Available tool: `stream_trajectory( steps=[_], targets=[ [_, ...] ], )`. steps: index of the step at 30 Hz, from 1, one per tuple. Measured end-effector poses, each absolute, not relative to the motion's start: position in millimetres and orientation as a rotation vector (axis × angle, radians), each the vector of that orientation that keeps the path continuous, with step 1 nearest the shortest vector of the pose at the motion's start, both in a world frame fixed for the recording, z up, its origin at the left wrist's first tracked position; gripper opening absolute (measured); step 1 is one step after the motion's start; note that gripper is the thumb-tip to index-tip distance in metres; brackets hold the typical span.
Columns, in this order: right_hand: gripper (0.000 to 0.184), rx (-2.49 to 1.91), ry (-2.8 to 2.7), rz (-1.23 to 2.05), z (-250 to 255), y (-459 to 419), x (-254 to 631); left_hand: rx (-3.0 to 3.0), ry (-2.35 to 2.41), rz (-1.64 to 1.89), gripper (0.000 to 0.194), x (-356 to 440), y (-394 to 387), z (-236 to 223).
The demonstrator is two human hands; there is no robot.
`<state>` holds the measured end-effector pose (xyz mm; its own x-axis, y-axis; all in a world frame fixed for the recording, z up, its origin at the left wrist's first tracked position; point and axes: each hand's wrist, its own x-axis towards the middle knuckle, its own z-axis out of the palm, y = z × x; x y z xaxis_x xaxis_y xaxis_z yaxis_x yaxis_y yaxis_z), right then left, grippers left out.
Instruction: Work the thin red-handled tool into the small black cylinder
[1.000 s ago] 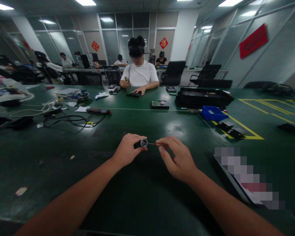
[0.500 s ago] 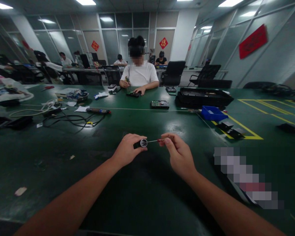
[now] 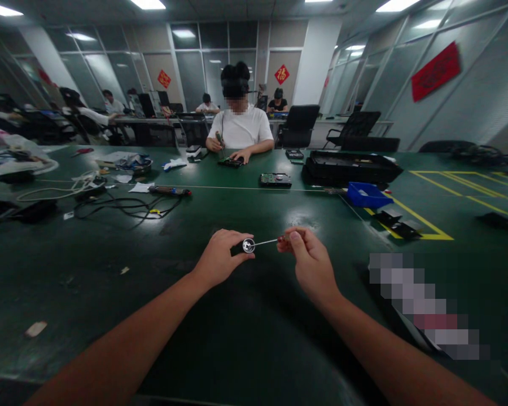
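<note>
Between the thumb and fingers of my left hand is a small round part with a silvery rim and a dark body; its exact kind I cannot make out. My right hand is closed around the reddish handle of a screwdriver. The thin metal shaft points left, and its tip reaches the open face of the round part. Both hands are raised over the green table, a short gap apart.
A hard drive lies ahead, with a black case and blue bin to its right. Cables and a pen-shaped tool lie left. A co-worker sits opposite. A blurred-out packet is near my right arm.
My right hand has shifted slightly right with the screwdriver, and more of the shaft shows. The round part has turned a little, its face now brighter. My left hand has hardly moved.
</note>
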<state>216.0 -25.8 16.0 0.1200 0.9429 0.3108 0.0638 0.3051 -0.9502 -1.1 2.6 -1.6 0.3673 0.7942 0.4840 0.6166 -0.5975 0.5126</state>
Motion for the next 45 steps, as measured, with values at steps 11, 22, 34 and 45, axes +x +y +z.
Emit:
stream_trajectory(
  steps=[11, 22, 34, 45],
  targets=[
    [0.022, -1.144, -1.556, 0.585, 22, -37, 215, 2.412, 1.242, 1.061, 0.038, -2, 3, -2],
    [0.045, -1.228, -1.79, 0.095, 30, -41, 218, 2.411, 1.263, 1.054, 0.038, -2, 4, -3],
    [0.023, -1.131, -1.916, 0.273, 32, -41, 219, 2.431, 1.25, 1.038, 0.036, -3, 4, -2],
    [0.027, -1.144, -1.946, 0.334, 31, -44, 219, 2.419, 1.282, 1.025, 0.037, -3, 4, -2]
  ],
)
